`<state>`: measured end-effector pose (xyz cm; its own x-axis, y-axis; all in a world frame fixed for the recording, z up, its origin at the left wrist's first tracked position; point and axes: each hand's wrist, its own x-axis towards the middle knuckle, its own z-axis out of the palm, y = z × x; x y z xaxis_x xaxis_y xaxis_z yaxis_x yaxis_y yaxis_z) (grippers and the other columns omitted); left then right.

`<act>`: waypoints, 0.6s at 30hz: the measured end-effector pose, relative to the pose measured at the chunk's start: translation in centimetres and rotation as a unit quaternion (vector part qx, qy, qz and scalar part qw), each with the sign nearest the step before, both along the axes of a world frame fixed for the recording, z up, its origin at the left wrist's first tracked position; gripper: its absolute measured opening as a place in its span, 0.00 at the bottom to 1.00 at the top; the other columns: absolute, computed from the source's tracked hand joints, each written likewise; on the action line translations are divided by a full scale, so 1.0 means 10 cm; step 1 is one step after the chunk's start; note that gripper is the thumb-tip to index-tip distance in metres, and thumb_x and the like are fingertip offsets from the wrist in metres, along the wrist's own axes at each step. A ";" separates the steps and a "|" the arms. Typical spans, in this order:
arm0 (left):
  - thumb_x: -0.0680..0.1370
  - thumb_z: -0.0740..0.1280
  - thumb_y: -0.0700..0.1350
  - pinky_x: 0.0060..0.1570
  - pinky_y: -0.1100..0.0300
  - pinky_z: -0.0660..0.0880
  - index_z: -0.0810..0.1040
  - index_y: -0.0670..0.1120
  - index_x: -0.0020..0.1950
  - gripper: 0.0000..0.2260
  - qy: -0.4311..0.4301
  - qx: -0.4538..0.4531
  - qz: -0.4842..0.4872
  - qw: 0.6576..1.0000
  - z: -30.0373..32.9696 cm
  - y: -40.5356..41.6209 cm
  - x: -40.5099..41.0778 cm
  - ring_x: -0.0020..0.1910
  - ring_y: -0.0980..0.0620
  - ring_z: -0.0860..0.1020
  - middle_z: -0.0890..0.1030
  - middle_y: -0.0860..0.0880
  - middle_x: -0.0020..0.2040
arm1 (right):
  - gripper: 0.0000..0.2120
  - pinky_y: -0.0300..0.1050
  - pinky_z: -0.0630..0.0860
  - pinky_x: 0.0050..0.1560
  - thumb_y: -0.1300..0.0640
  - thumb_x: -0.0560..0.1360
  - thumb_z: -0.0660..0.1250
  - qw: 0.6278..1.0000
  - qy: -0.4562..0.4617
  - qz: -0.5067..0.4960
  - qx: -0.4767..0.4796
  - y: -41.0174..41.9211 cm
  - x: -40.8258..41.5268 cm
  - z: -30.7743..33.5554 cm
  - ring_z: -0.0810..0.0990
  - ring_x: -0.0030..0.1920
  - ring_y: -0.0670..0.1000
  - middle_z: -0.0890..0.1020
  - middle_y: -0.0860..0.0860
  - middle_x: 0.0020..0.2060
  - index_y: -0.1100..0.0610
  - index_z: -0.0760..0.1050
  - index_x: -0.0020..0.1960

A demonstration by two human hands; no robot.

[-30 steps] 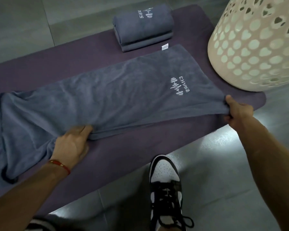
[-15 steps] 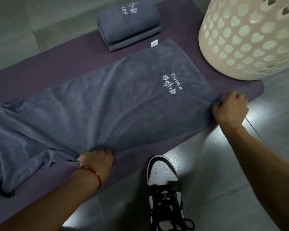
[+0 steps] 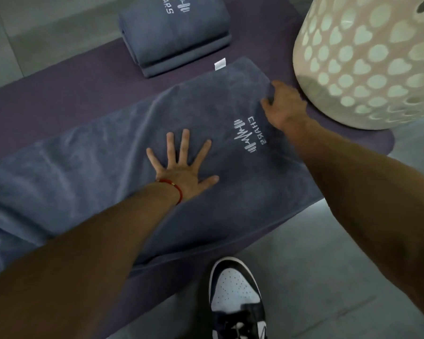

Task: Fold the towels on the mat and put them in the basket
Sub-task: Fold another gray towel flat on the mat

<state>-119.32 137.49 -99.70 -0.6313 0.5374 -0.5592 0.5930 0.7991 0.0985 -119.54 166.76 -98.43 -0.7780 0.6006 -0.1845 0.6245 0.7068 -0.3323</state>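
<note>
Where spread flat, towel point(image 3: 103, 172) under left hand point(image 3: 181, 167)

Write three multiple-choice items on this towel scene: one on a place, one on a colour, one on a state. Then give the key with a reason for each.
1. Where does the folded towel lie?
A. inside the basket
B. on the mat, beyond the spread towel
C. under the shoe

2. What colour is the bracelet on the left wrist?
A. red
B. green
C. white

3. How does the left hand lie?
A. clenched in a fist in the air
B. pinching a corner of the mat
C. flat on the spread towel, fingers splayed

Key:
1 B: it sits on the purple mat past the far edge of the spread towel, left of the basket.
2 A: a thin red band circles the wrist.
3 C: the palm presses down with fingers fanned out, while the right hand grips the towel's far edge.
</note>
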 end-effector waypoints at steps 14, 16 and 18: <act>0.72 0.45 0.77 0.61 0.21 0.35 0.24 0.68 0.70 0.38 -0.021 -0.005 0.009 1.000 0.00 0.03 -0.03 0.69 0.40 0.19 0.17 0.52 0.70 | 0.23 0.51 0.71 0.61 0.44 0.82 0.57 0.993 0.059 -0.092 -0.049 0.00 -0.61 0.02 0.76 0.64 0.63 0.78 0.62 0.63 0.60 0.70 0.67; 0.72 0.44 0.77 0.61 0.21 0.34 0.24 0.67 0.70 0.38 -0.022 -0.006 0.006 1.000 0.00 0.03 -0.03 0.69 0.40 0.19 0.17 0.51 0.70 | 0.18 0.46 0.72 0.63 0.50 0.80 0.61 0.990 0.083 -0.068 -0.094 0.03 -0.62 0.02 0.78 0.63 0.57 0.81 0.55 0.62 0.56 0.74 0.67; 0.72 0.44 0.77 0.61 0.21 0.34 0.23 0.67 0.70 0.38 -0.027 -0.008 0.006 1.000 0.02 0.03 -0.03 0.69 0.40 0.19 0.16 0.51 0.69 | 0.15 0.45 0.75 0.64 0.53 0.78 0.65 0.979 0.138 -0.057 -0.141 0.04 -0.61 0.01 0.82 0.56 0.49 0.84 0.49 0.56 0.53 0.79 0.63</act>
<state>-119.61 137.76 -99.51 -0.6060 0.5209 -0.6011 0.5772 0.8080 0.1182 -125.62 167.15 -98.32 -0.7529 0.6412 -0.1485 0.5528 0.4936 -0.6714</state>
